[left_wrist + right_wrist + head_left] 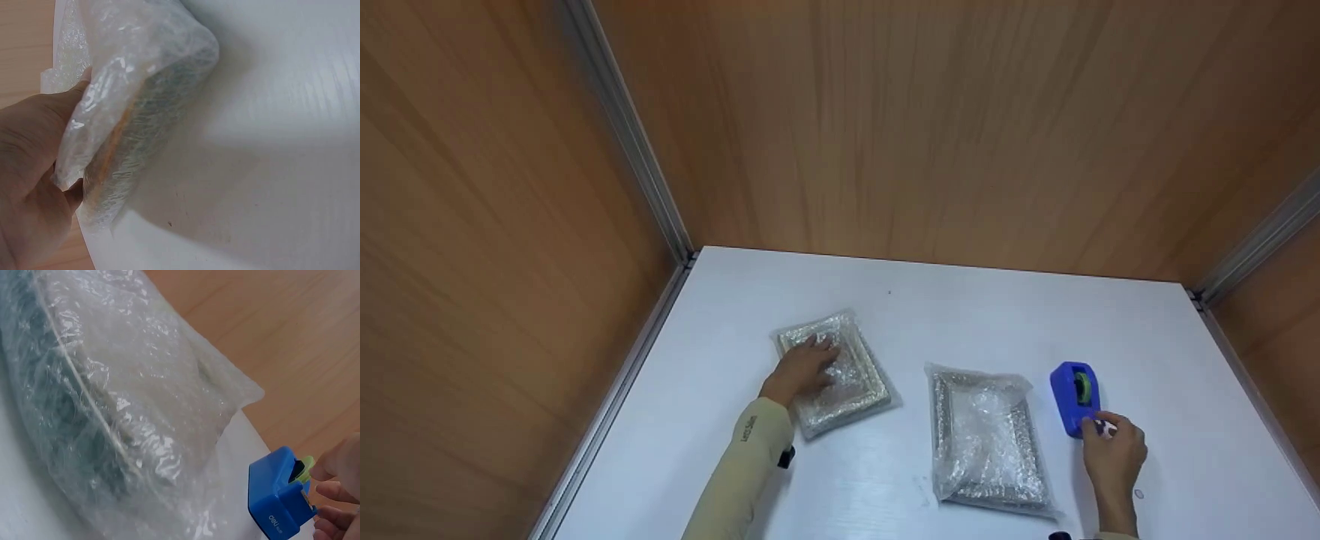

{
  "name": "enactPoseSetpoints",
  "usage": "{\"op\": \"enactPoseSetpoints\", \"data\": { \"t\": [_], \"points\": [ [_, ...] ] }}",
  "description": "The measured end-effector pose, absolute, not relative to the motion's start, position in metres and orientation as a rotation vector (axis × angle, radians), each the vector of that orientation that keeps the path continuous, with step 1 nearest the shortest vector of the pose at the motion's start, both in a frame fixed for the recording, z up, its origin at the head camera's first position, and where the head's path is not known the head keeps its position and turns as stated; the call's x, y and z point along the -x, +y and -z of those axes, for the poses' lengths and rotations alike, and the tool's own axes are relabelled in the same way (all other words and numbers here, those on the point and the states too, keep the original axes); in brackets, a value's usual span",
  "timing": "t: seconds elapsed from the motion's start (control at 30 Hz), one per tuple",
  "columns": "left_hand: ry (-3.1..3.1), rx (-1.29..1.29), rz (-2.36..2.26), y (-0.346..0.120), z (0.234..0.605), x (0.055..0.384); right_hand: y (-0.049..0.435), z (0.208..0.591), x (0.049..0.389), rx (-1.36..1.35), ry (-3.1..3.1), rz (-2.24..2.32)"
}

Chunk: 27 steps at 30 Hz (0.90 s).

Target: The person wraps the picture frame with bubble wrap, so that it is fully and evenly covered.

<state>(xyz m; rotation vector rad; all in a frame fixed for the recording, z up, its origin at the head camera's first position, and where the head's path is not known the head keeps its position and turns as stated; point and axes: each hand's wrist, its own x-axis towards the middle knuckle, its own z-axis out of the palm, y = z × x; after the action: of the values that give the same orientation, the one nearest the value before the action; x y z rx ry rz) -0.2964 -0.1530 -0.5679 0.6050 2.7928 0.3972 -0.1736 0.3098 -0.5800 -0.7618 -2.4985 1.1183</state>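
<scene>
My left hand [808, 369] rests with its fingers spread on a flat rectangular packet in bubble wrap [851, 409], left of the middle of the table. Close up in the left wrist view, a loose flap of the bubble wrap [107, 101] stands up between its fingers. At the right, a blue tape dispenser [1065, 390] with a green-cored roll [1082, 388] stands on the table. My right hand [1116, 450] has thumb and fingers curled at its cutter end. Any clear strip of tape there is hard to make out.
A second bubble-wrapped packet [990, 442] lies between my hands, left of the dispenser, and fills much of the right wrist view. Wood-grain panels [922, 135] rise behind the white table [982, 300] and at both sides, with metal rails [634, 135] at the corners.
</scene>
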Motion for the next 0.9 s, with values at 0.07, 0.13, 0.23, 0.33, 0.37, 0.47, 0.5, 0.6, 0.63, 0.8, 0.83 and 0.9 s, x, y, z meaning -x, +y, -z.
{"op": "enactPoseSetpoints", "data": {
  "t": [0.07,0.13,0.23,0.33,0.37,0.47,0.5,0.6,0.63,0.8,0.83,0.9],
  "points": [
    [2.796,-0.599,-0.396,-0.153,0.568,0.297,0.313,0.582,0.173,0.772,-2.524,-1.107],
    [2.8,-0.602,-0.386,-0.153,0.568,0.297,0.315,0.584,0.172,0.776,-2.539,-1.112],
    [2.805,-0.616,-0.369,-0.153,0.568,0.298,0.315,0.584,0.171,0.755,-2.544,-1.123],
    [2.807,-0.627,-0.368,-0.154,0.568,0.298,0.315,0.583,0.172,0.732,-2.561,-1.113],
    [2.81,-0.631,-0.366,-0.154,0.568,0.297,0.315,0.583,0.173,0.718,-2.571,-1.106],
    [2.814,-0.621,-0.371,-0.153,0.567,0.296,0.317,0.581,0.177,0.68,-2.609,-1.082],
    [2.813,-0.612,-0.375,-0.153,0.567,0.296,0.318,0.581,0.178,0.673,-2.623,-1.081],
    [2.805,-0.572,-0.407,-0.152,0.567,0.295,0.321,0.579,0.181,0.652,-2.66,-1.073],
    [2.802,-0.562,-0.418,-0.152,0.567,0.295,0.322,0.578,0.182,0.654,-2.675,-1.072],
    [2.804,-0.572,-0.4,-0.152,0.569,0.295,0.328,0.572,0.187,0.658,-2.743,-1.035],
    [2.808,-0.581,-0.388,-0.152,0.569,0.296,0.329,0.571,0.188,0.656,-2.757,-1.034],
    [2.811,-0.594,-0.358,-0.152,0.57,0.296,0.331,0.569,0.189,0.659,-2.784,-1.049]
  ]
}}
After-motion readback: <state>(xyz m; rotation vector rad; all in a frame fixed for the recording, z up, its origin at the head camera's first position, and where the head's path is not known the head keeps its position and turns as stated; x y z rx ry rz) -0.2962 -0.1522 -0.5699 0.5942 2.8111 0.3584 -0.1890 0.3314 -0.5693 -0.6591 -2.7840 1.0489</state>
